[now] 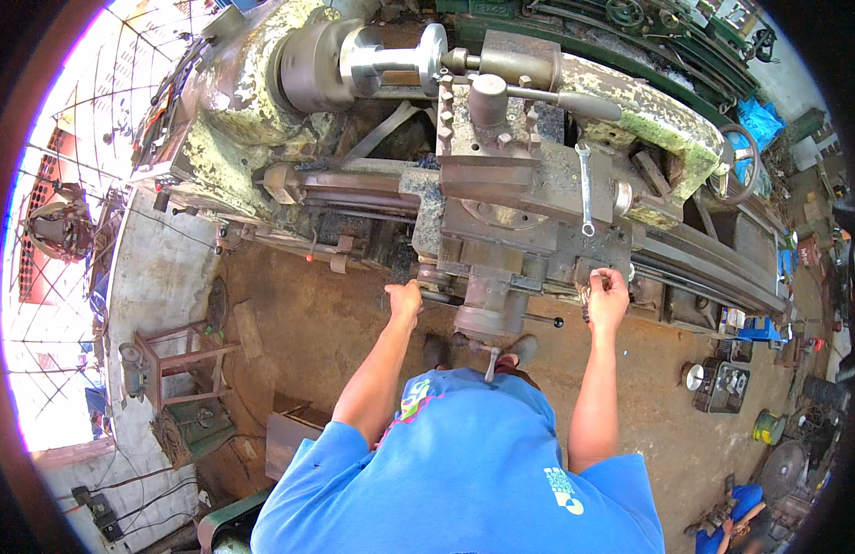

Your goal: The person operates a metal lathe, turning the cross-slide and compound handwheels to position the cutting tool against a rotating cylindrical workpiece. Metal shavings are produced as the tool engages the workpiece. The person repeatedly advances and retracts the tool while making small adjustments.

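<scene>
Left hand (405,301) outstretched — at lathe (487,174), right hand (609,297) outstretched — curled

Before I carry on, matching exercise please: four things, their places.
1. Long silver metal wrench
2. Shiny spool-shaped metal workpiece
3. Crumpled blue plastic sheet
4. Small black ball knob

A. Near the round metal handwheel
B. Ending a thin metal lever
C. On the dark metal slide
D. Between round dark chuck and grey tailstock

Pairs: 1C, 2D, 3A, 4B
</scene>
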